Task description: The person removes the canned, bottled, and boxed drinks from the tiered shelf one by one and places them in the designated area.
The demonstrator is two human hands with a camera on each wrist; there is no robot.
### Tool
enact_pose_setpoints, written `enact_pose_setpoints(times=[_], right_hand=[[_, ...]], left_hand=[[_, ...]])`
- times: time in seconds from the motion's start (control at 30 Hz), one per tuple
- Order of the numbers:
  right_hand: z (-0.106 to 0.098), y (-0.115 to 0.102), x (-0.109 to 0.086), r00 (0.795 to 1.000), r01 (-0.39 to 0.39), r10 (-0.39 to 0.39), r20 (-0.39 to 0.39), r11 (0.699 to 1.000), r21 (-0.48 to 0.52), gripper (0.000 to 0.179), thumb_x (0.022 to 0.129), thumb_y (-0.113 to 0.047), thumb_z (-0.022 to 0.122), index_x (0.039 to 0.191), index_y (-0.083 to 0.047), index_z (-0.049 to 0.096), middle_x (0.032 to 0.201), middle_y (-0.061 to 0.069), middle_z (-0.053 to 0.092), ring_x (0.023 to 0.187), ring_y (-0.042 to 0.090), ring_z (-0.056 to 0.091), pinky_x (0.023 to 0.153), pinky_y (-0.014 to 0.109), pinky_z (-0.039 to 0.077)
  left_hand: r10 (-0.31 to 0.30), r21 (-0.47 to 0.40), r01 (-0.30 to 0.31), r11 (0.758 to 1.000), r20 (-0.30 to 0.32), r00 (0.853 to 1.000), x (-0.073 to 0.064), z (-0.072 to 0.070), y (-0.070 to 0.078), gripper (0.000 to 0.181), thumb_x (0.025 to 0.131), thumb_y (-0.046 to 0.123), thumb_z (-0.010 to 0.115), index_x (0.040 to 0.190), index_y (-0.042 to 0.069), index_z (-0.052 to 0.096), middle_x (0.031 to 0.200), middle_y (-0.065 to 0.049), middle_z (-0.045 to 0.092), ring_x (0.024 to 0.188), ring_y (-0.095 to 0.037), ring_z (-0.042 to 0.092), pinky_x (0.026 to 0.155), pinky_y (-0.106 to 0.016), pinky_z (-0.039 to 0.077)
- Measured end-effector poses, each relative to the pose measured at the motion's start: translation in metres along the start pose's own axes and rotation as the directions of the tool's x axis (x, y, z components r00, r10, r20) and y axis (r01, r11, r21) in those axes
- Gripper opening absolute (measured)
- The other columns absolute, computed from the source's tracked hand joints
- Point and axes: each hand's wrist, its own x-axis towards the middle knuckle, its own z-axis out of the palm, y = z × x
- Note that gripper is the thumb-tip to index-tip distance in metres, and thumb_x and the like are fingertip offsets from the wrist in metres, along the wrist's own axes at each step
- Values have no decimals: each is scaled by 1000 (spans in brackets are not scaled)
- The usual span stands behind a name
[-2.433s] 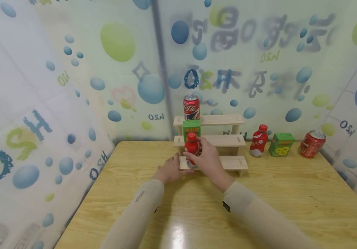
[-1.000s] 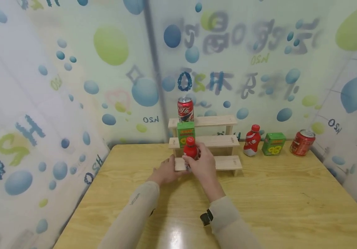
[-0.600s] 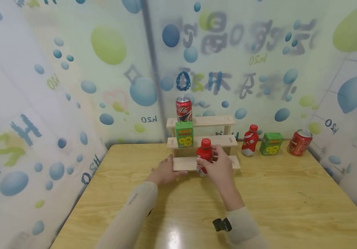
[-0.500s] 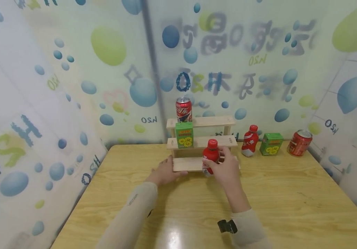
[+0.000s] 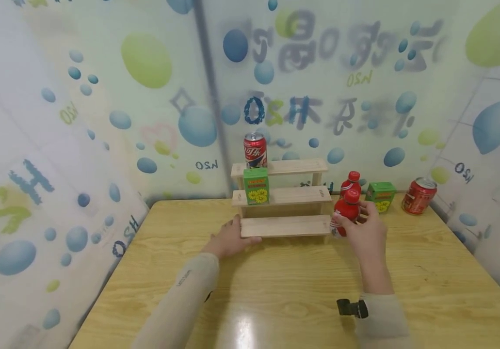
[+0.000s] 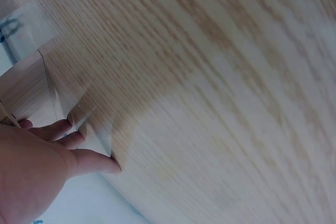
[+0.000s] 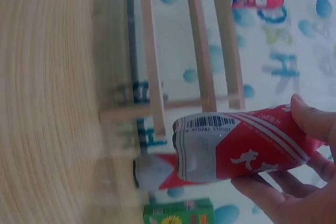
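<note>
My right hand (image 5: pixel 369 237) grips a red plastic drink bottle (image 5: pixel 346 209) by its upper body, thumb on one side and fingers on the other. The bottle stands off the right end of the three-step wooden shelf (image 5: pixel 285 226), overlapping a second red bottle (image 5: pixel 350 183) behind it. In the right wrist view, the held bottle (image 7: pixel 231 148) shows its barcode and white base, above the table. At the shelf's left end, my left hand (image 5: pixel 230 239) holds the lowest step, its thumb along the front edge.
A red cola can (image 5: pixel 255 151) stands on the top step's left end and a green drink box (image 5: pixel 256 188) on the middle step. Right of the bottles are another green box (image 5: pixel 380 196) and red can (image 5: pixel 420 195). A patterned curtain (image 5: pixel 153 126) hangs behind the table (image 5: pixel 250 286).
My right hand has lifted the red bottle from the lowest step's left end and carried it right, past the shelf. My left hand has stayed at the shelf's left end.
</note>
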Motion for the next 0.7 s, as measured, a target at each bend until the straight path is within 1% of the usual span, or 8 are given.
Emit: enact_pose_setpoints(times=[0.1,0.2,0.3,0.43,0.6,0.7], right_hand=[[-10,11,14,999,-18,17,-43,1000,-21,70,98,-29,79,156,-6,47,152,27,56,131,47,60,108,60,56],[-18,23,28,997,-41,39,-69,999,-28,70,98,-30,78,157,-6,47,155,26,54,133,48,60,110,60,54],[-22,33,36,995,-80,78,-62,996,-28,72,99,-29,78,159,-6,45,158,27,52,137,49,58,113,60,53],[-21,45,43,993,-111,110,-34,993,-29,73,99,-28,77,159,-3,44,161,29,49,140,52,55,114,62,51],[-17,55,48,991,-132,131,-18,991,-30,72,100,-26,76,160,-3,43,162,29,47,142,53,53,116,63,49],[-17,59,50,990,-142,142,-16,990,-20,73,101,-27,75,161,-4,41,163,29,45,142,52,53,116,63,48]], left_hand=[[2,-1,-2,1000,-1,1000,1,0,0,127,79,93,62,169,16,19,172,-18,36,159,-42,37,122,-85,16],[5,7,-5,1000,-1,1000,1,3,-2,128,78,95,60,170,16,18,173,-17,36,159,-41,38,121,-85,17],[7,9,-7,1000,-1,1000,2,4,-3,128,78,95,59,170,17,17,173,-17,35,159,-41,37,121,-85,17],[3,-11,-3,1000,-3,1000,1,1,-1,127,79,92,62,171,16,17,173,-18,34,160,-42,35,122,-85,14],[-2,-9,2,1000,4,1000,1,1,-1,127,79,93,61,170,16,18,173,-17,35,160,-41,35,122,-84,15],[-8,-18,8,1000,5,1000,1,1,0,129,78,94,61,171,17,16,174,-17,33,161,-41,33,123,-84,13]])
